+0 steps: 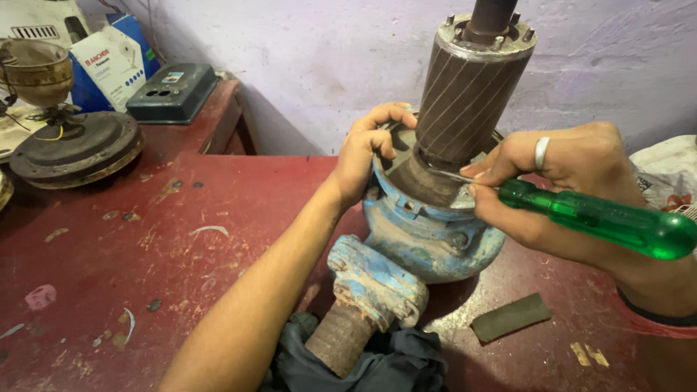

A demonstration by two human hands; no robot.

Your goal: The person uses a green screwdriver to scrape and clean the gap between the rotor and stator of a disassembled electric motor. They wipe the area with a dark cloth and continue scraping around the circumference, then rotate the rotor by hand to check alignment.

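Note:
A worn blue pump housing [428, 239] stands on the red table [145, 239], with a rusty pipe stub [341, 341] pointing toward me. A grey ribbed motor rotor [468, 91] rises upright out of its top. My left hand [367, 149] grips the housing's upper rim on the left side. My right hand [559, 181] is shut on a screwdriver with a clear green handle [610, 221]. Its metal shaft points left into the gap between rotor base and housing rim.
A dark cloth [363, 363] lies under the pipe stub. A dark flat strip [510, 317] lies at the right on the table. At the back left sit a round fan motor [76, 149], a dark electrical box [173, 91] and a blue-and-white carton [112, 62]. A violet wall stands behind.

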